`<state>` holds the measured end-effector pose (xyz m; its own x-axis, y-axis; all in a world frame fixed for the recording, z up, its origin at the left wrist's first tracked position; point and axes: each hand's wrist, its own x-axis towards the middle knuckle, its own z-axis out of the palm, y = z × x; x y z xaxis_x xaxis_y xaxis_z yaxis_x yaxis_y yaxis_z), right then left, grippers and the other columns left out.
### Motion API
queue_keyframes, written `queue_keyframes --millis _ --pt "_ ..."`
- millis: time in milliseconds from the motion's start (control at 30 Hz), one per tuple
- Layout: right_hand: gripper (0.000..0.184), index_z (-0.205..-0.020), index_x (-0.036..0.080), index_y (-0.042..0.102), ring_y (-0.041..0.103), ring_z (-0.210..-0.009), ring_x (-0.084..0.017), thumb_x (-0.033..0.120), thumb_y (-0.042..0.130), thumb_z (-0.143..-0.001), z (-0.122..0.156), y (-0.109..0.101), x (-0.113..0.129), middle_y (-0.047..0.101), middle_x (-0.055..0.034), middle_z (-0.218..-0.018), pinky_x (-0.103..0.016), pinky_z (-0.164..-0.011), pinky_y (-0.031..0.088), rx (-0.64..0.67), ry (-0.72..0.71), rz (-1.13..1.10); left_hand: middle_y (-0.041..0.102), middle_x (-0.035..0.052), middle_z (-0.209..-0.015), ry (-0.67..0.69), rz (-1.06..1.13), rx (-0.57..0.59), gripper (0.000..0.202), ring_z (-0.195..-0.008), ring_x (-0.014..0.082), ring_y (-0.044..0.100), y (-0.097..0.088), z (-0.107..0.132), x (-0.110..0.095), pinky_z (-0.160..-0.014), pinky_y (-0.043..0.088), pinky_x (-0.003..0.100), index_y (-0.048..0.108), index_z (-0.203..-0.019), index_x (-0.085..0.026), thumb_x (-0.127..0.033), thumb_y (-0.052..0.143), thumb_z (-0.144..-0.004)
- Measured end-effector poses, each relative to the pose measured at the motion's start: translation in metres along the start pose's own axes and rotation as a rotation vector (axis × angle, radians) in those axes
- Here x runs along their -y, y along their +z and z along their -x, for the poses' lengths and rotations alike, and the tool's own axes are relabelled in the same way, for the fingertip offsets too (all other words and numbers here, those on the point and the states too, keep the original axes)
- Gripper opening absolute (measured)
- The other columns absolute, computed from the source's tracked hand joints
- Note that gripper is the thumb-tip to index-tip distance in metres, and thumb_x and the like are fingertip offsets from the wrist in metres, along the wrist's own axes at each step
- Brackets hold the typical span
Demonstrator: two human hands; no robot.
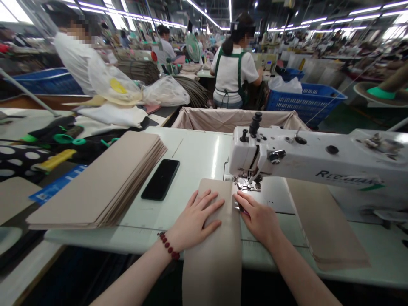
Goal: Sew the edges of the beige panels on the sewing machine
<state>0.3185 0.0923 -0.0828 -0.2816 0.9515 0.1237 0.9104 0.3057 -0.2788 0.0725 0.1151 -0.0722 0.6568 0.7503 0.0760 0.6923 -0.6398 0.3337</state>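
Note:
A long beige fabric panel (212, 255) lies under the head of the white sewing machine (248, 157), its near end hanging over the table's front edge. My left hand (199, 221) rests flat on the panel with its fingers spread. At the panel's right edge, just in front of the presser foot (247, 183), my right hand (259, 219) has its fingers curled. Two metal tips of small thread snips (236, 206) poke out from under that hand; their handle is mostly hidden by the palm.
A thick stack of beige panels (95, 178) lies left, beside a black phone (161, 179). More beige panels (325, 225) lie right of the needle. Behind the table are a cloth-lined bin (236, 117) and a blue crate (306, 102). Co-workers (234, 68) sit beyond.

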Motion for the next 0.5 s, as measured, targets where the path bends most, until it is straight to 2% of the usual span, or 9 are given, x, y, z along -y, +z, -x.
queue_keyframes --millis 500 --pt "0.054 -0.140 0.034 0.042 0.061 -0.108 -0.019 0.017 0.047 -0.089 -0.0012 0.0055 -0.0016 0.045 0.0044 -0.146 -0.031 -0.083 0.054 -0.016 0.013 0.002 0.030 0.0019 -0.154 -0.011 0.002 0.007 0.055 -0.142 0.0270 0.023 -0.0026 -0.0019 0.0013 -0.118 0.007 0.052 0.035 -0.146 -0.032 -0.043 0.049 -0.095"
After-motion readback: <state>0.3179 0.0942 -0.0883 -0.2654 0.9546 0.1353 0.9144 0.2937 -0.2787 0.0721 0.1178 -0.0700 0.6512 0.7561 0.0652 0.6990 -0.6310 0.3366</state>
